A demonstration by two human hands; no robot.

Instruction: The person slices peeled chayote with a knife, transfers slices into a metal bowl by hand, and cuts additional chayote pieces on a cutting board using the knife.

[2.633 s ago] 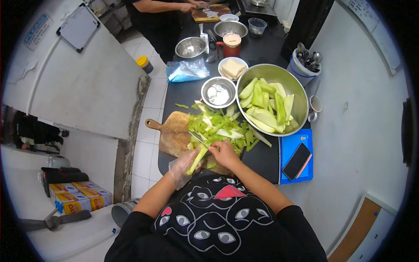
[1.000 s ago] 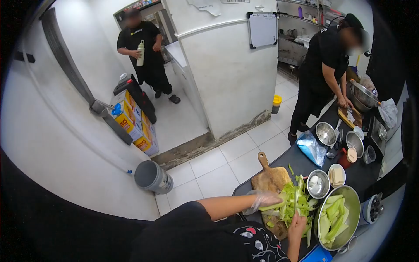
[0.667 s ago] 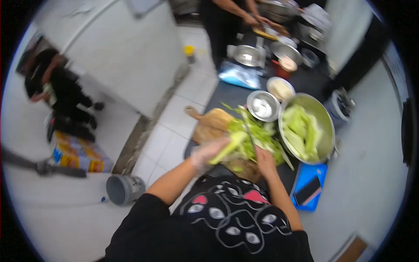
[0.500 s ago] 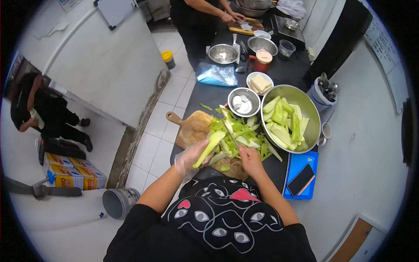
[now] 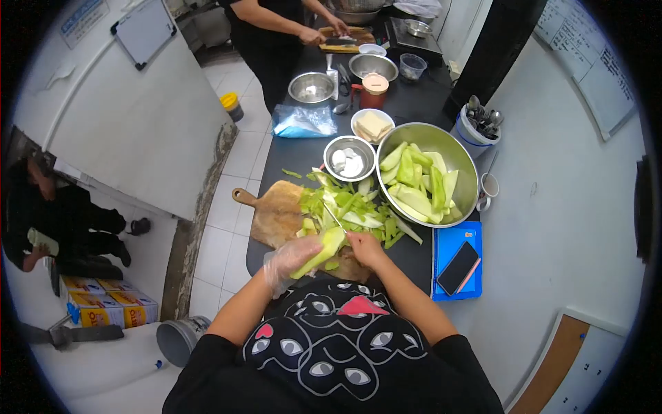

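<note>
My left hand (image 5: 294,258), in a clear plastic glove, is closed around a long pale green vegetable piece (image 5: 325,250), partly peeled; its exact kind I cannot make out. A knife (image 5: 334,217) is gripped in my right hand (image 5: 366,249), its thin blade pointing forward and left against or just beside the piece. Below both hands, green peelings (image 5: 355,207) lie heaped over a wooden cutting board (image 5: 274,215) with a handle. To the right, a large metal bowl (image 5: 471,181) contains several peeled pale green pieces (image 5: 422,178).
Beyond the peelings stand a small metal bowl (image 5: 369,163) with white lumps, a dish of pale yellow blocks (image 5: 373,127) and a red mug (image 5: 372,98). A phone (image 5: 458,268) lies on a blue folder (image 5: 472,232) at right. A co-worker's hands (image 5: 312,36) cut at the far end.
The view has shifted, moving the table leftward in frame. My hands have come closer together, bringing the knife and the vegetable piece together. The co-worker at left has moved slightly.
</note>
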